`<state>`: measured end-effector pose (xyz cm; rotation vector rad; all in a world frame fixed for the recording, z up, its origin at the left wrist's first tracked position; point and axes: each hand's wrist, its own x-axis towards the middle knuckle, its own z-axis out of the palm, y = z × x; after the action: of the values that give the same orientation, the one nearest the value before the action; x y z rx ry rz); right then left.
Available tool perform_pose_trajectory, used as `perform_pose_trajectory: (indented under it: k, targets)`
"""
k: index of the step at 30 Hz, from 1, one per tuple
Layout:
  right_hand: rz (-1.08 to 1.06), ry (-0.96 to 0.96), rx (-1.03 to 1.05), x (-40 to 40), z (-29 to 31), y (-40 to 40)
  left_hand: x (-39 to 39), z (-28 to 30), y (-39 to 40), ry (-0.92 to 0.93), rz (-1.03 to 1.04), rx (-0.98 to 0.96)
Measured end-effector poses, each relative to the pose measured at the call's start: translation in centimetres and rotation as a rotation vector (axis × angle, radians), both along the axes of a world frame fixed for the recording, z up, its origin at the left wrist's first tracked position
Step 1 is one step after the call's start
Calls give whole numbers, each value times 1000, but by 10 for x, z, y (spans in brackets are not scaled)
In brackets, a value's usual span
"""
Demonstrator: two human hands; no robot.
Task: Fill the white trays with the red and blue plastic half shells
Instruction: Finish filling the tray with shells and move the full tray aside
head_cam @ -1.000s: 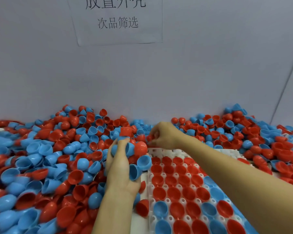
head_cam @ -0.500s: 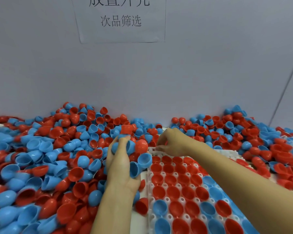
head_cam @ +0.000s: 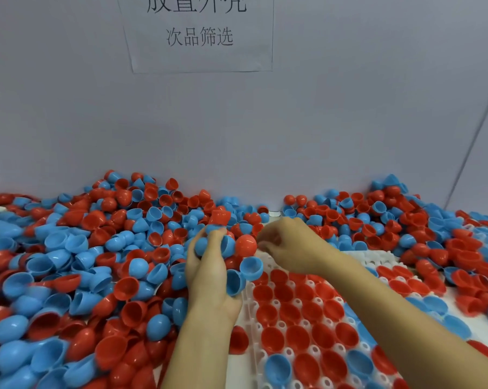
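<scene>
At nine o'clock from me the loose pile of half shells (head_cam: pixel 77 262) is lying, red and blue mixed, and it is running along the wall up to twelve o'clock. My left hand (head_cam: pixel 209 272) is curling around a bunch of blue half shells (head_cam: pixel 227 245), with one more blue shell (head_cam: pixel 235 282) sitting near my palm; this hand is working as my store. Just to the right of it, at about one o'clock, my right hand (head_cam: pixel 289 245) is hovering at the far edge of the white tray (head_cam: pixel 377 258). Its fingers are bent together as for a pinch, but I cannot tell if a shell is between them. A red half shell (head_cam: pixel 245 245) is lying just beside these fingertips, between my two hands.

I think I am in the step of feeding the far row. The tray near me is already holding many red and some blue shells. The next move is asking for one shell, open side up, pressed into a free socket.
</scene>
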<state>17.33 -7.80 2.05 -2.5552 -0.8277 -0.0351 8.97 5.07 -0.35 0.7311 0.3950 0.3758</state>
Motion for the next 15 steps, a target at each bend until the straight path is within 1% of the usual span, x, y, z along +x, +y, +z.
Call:
perform_pose_trajectory:
  k: [2, 4, 6, 7, 8, 11, 12, 15]
  targets:
    - [-20, 1, 172, -13, 13, 1, 1, 0, -1, 22, 65, 0]
    - [3, -36, 342, -31, 29, 4, 2, -1, -1, 60, 157, -18]
    - [68, -74, 418, -53, 42, 8, 1, -1, 0, 81, 250, -27]
    - [100, -85, 393, -64, 47, 11, -1, 0, -1, 83, 296, -25]
    - [121, -99, 324, -74, 49, 14, -2, 1, -2, 82, 342, -23]
    - [95, -161, 25, -88, 47, 22, -4, 5, -3, 54, 439, -52]
    - [73, -163, -22, -88, 45, 24, -4, 6, -3, 44, 454, -59]
    - [51, -150, -48, -85, 40, 28, -3, 4, -4, 35, 470, -37]
